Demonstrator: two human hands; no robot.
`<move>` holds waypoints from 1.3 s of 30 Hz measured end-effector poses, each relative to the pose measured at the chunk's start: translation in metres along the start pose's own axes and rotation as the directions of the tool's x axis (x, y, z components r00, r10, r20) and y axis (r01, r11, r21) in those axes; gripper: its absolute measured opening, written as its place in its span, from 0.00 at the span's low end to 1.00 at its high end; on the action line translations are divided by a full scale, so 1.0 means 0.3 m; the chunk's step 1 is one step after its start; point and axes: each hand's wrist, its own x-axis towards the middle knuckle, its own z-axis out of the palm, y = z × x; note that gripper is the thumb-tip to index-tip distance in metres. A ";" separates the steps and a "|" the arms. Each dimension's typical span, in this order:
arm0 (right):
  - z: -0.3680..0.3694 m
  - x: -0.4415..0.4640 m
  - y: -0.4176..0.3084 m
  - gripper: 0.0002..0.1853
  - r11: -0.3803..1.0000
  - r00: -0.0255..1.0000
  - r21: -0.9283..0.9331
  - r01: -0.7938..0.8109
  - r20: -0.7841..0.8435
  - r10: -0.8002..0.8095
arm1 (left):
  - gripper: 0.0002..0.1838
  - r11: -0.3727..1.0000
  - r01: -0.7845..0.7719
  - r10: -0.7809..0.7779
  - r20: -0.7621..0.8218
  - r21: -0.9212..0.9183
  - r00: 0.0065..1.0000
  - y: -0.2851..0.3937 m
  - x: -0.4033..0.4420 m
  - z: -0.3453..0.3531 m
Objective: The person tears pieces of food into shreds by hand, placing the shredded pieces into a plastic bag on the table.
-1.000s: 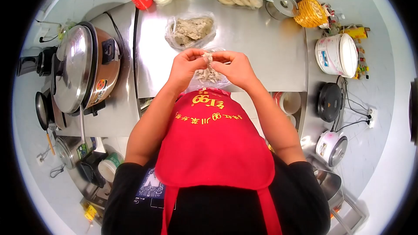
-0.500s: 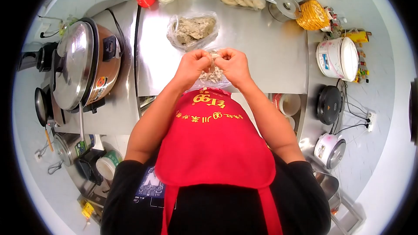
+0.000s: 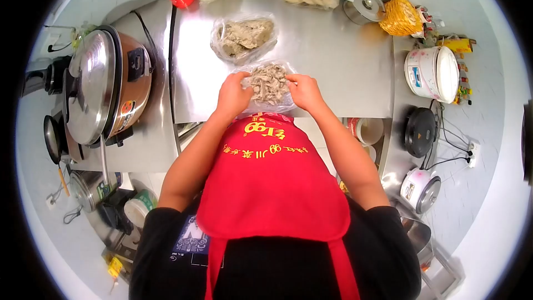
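Using the steel table (image 3: 338,66) as support for the clear plastic (image 3: 285,103) under the heaped pale pieces (image 3: 270,84) seems steadiest. Left hand (image 3: 234,96) and right hand (image 3: 306,92) flank the heap, fingers curled lightly inward — what they pinch, if anything, I cannot tell

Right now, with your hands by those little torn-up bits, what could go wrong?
The torn bits might spill, because their thin plastic bag lies right at the near edge of the metal table, by the red apron. The left hand and right hand are at either side of the pile, so a finger could snag the crinkly plastic and drag some bits along.
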 end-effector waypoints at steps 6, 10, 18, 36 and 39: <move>0.217 0.113 0.083 0.31 0.977 0.970 -0.166 -0.135 0.179 0.164 | 0.42 0.956 0.197 -0.164 -0.162 0.217 0.973 -0.104 -0.009 0.023; 0.367 0.157 0.012 0.29 0.974 0.979 -0.188 -0.127 0.133 0.154 | 0.31 0.934 0.348 -0.340 -0.108 0.075 0.934 -0.280 0.020 0.079; 0.379 0.132 -0.045 0.19 0.971 0.928 -0.170 0.169 0.360 -0.099 | 0.16 0.914 0.387 -0.403 -0.182 -0.120 0.897 -0.213 -0.002 0.017; 0.026 0.360 -0.290 0.15 0.981 0.966 -0.082 0.179 0.206 -0.159 | 0.26 0.926 0.312 -0.357 -0.223 -0.211 0.907 -0.166 -0.021 -0.004; 0.090 0.512 -0.317 0.14 0.955 0.968 -0.158 0.249 0.035 -0.247 | 0.25 0.928 0.303 -0.353 -0.249 -0.219 0.902 -0.132 -0.056 0.000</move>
